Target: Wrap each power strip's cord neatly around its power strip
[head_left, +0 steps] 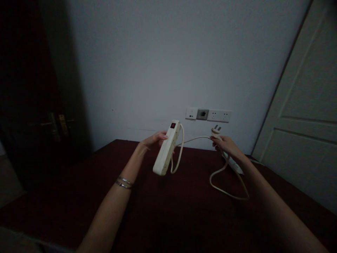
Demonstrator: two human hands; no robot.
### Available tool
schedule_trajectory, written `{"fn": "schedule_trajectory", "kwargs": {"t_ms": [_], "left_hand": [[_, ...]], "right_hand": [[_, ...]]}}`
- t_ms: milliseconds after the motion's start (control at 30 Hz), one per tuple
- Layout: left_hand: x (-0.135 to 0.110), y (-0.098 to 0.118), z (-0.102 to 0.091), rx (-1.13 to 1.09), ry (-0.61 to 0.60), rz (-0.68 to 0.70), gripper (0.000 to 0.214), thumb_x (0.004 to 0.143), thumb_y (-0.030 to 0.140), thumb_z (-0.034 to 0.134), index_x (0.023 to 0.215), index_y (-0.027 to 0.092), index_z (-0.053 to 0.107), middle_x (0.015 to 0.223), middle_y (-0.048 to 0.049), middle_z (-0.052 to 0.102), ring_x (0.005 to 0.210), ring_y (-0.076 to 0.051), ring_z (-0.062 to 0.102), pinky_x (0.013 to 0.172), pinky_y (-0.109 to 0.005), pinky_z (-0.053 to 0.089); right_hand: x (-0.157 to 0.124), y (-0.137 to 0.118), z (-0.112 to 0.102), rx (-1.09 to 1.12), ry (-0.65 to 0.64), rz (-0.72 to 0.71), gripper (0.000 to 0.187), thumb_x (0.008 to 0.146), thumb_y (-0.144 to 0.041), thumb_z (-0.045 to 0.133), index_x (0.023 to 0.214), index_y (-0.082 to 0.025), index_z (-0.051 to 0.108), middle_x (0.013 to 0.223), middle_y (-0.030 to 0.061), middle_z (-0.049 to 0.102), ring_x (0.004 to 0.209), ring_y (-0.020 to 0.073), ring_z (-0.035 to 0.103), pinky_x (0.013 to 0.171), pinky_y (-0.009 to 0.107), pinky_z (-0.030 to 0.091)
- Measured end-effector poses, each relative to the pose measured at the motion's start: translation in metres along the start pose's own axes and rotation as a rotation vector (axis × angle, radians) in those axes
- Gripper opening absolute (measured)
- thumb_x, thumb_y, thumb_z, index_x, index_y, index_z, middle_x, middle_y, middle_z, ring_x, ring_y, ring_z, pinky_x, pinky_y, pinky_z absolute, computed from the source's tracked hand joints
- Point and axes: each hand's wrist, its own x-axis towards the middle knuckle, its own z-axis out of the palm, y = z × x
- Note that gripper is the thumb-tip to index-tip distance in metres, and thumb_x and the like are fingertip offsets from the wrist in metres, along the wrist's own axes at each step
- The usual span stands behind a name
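My left hand point(158, 138) is closed around a white power strip point(167, 149), held tilted above the dark red table. A red switch point(173, 125) shows at the strip's upper end. From that end its white cord point(182, 149) loops down and runs across toward the right. Between the fingers of my right hand point(222, 143) is the plug point(216, 130), its metal prongs pointing up, just below the wall sockets. More cord hangs in a loop under that hand. Some of my left fingers are hidden behind the strip.
On the wall is a row of sockets point(219, 115) with a grey outlet plate point(202, 114) beside it. A white object point(233, 163) lies on the table point(131, 211), partly behind my right hand. A dark door point(28, 105) stands left, a pale panelled one point(308, 105) right.
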Motion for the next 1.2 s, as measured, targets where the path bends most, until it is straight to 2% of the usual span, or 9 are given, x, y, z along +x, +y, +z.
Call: {"fn": "schedule_trajectory", "kwargs": {"t_ms": [133, 267, 433, 633, 767, 867, 967, 1067, 1200], "left_hand": [[0.011, -0.001, 0.004, 0.044, -0.037, 0.122, 0.058, 0.057, 0.029, 0.061, 0.112, 0.013, 0.049, 0.079, -0.0065, 0.063, 0.065, -0.021, 0.063, 0.061, -0.034, 0.051], [0.023, -0.007, -0.002, 0.12, -0.059, 0.152, 0.06, 0.057, 0.029, 0.063, 0.114, 0.017, 0.048, 0.091, -0.0078, 0.063, 0.068, -0.02, 0.063, 0.059, -0.031, 0.048], [0.035, -0.017, -0.012, 0.209, 0.088, 0.206, 0.064, 0.055, 0.026, 0.069, 0.115, 0.017, 0.049, 0.088, -0.0055, 0.063, 0.077, -0.017, 0.058, 0.068, -0.029, 0.043], [0.049, -0.028, -0.007, 0.2, 0.317, 0.282, 0.067, 0.055, 0.026, 0.073, 0.116, 0.016, 0.048, 0.107, -0.0097, 0.059, 0.094, -0.022, 0.055, 0.08, -0.031, 0.042], [0.056, -0.034, -0.001, 0.119, 0.422, 0.269, 0.064, 0.055, 0.027, 0.073, 0.114, 0.017, 0.05, 0.104, -0.0096, 0.06, 0.087, -0.02, 0.056, 0.075, -0.03, 0.043], [0.057, -0.036, 0.002, 0.006, 0.381, 0.223, 0.055, 0.058, 0.029, 0.07, 0.109, 0.016, 0.054, 0.087, -0.0056, 0.061, 0.069, -0.016, 0.055, 0.065, -0.03, 0.044], [0.055, -0.035, 0.002, -0.087, 0.355, 0.152, 0.046, 0.059, 0.03, 0.067, 0.101, 0.014, 0.056, 0.072, -0.0032, 0.058, 0.057, -0.014, 0.051, 0.057, -0.029, 0.043], [0.053, -0.034, 0.003, -0.153, 0.368, 0.115, 0.036, 0.06, 0.031, 0.065, 0.09, 0.013, 0.057, 0.071, -0.0053, 0.058, 0.058, -0.014, 0.053, 0.057, -0.029, 0.044], [0.055, -0.031, 0.005, -0.137, 0.462, 0.172, 0.038, 0.057, 0.027, 0.067, 0.091, 0.013, 0.056, 0.078, -0.0071, 0.061, 0.064, -0.015, 0.055, 0.059, -0.028, 0.045]], "right_hand": [[0.012, 0.004, 0.009, -0.003, -0.008, -0.037, 0.021, 0.072, -0.033, 0.059, 0.069, -0.014, 0.066, 0.07, 0.0069, 0.068, 0.068, 0.02, 0.062, 0.063, 0.03, 0.047], [0.02, 0.002, 0.02, 0.023, 0.04, -0.06, 0.015, 0.073, -0.027, 0.058, 0.075, -0.014, 0.067, 0.083, 0.0082, 0.07, 0.093, 0.0258, 0.062, 0.082, 0.037, 0.047], [0.008, -0.016, 0.032, 0.185, -0.043, 0.001, 0.02, 0.082, -0.027, 0.052, 0.082, -0.012, 0.064, 0.088, 0.0125, 0.07, 0.079, 0.02, 0.067, 0.078, 0.035, 0.053], [-0.017, -0.039, 0.045, 0.612, -0.448, 0.145, 0.028, 0.082, -0.033, 0.058, 0.101, -0.012, 0.061, 0.096, 0.0149, 0.069, 0.081, 0.0196, 0.068, 0.077, 0.033, 0.055], [-0.017, -0.04, 0.064, 0.698, -0.42, 0.167, 0.027, 0.084, -0.035, 0.057, 0.102, -0.015, 0.061, 0.101, 0.0147, 0.068, 0.086, 0.0197, 0.068, 0.079, 0.033, 0.055], [-0.014, -0.038, 0.074, 0.739, -0.348, 0.182, 0.024, 0.086, -0.033, 0.053, 0.104, -0.016, 0.058, 0.101, 0.0136, 0.068, 0.083, 0.0185, 0.068, 0.076, 0.032, 0.056], [-0.013, -0.039, 0.07, 0.672, -0.306, 0.165, 0.025, 0.086, -0.033, 0.052, 0.103, -0.015, 0.057, 0.091, 0.0114, 0.069, 0.066, 0.0148, 0.067, 0.059, 0.026, 0.054], [-0.012, -0.038, 0.057, 0.449, -0.299, 0.104, 0.032, 0.085, -0.041, 0.05, 0.099, -0.014, 0.059, 0.062, 0.0032, 0.064, 0.037, 0.0094, 0.05, 0.036, 0.021, 0.038], [-0.009, -0.031, 0.036, 0.062, -0.268, 0.009, 0.041, 0.077, -0.052, 0.052, 0.071, -0.014, 0.063, 0.039, -0.0036, 0.045, 0.034, 0.0082, 0.037, 0.036, 0.021, 0.025]]}}
